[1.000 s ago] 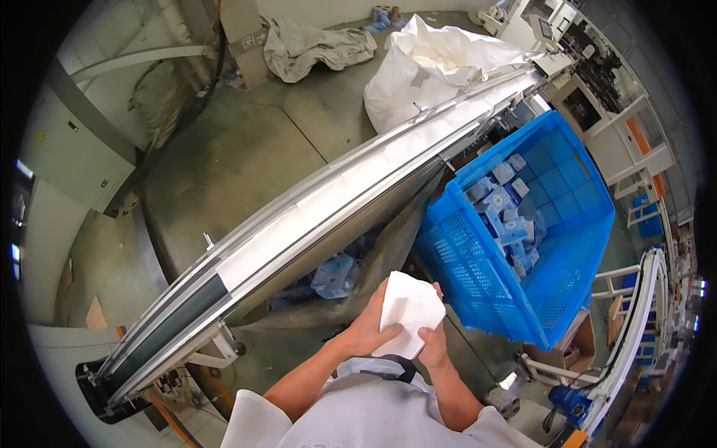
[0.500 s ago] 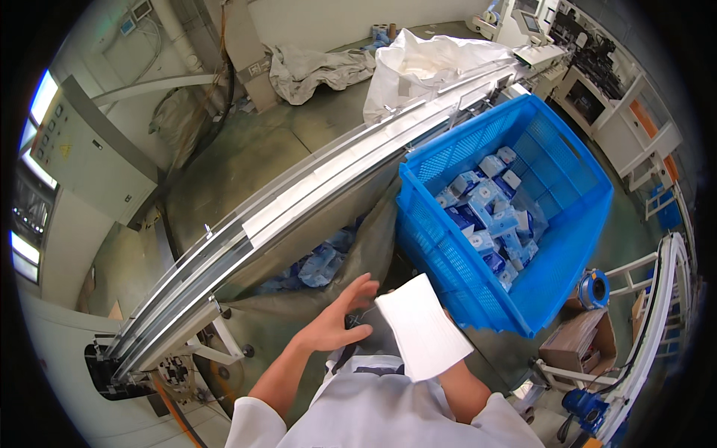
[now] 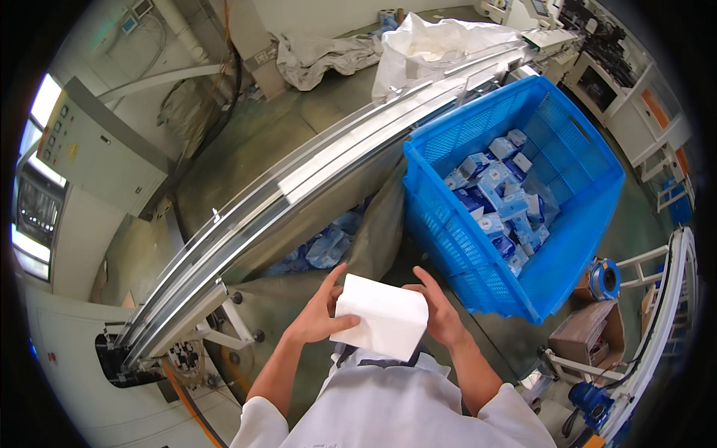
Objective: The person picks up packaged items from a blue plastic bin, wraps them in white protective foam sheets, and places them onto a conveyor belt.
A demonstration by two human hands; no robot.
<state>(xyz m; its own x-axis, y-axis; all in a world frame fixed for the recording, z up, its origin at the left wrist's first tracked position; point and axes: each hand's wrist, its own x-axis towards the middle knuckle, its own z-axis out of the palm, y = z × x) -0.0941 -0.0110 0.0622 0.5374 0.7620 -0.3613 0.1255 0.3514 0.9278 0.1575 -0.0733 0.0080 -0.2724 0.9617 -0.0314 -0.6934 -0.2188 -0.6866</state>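
A stack of folded white tissue paper (image 3: 382,316) is held before my chest, its broad face turned up toward me. My left hand (image 3: 317,317) grips its left side, with the thumb lying over the face and the fingers behind. At the right edge, my right hand (image 3: 444,313) supports the stack; its index finger sticks up past the paper, and the paper partly hides its other fingers.
Beyond my hands, a conveyor rail (image 3: 246,216) carrying white paper runs diagonally. A large blue crate (image 3: 575,254) holding several blue-and-white packs (image 3: 493,179) stands to the right. Under the rail hangs a grey cloth (image 3: 381,224) with more packs. A cardboard box (image 3: 579,336) sits at the lower right.
The stack has moved left and turned from upright to more sideways. My left hand, earlier apart from it with spread fingers, now grips it. My right hand has come out from behind it.
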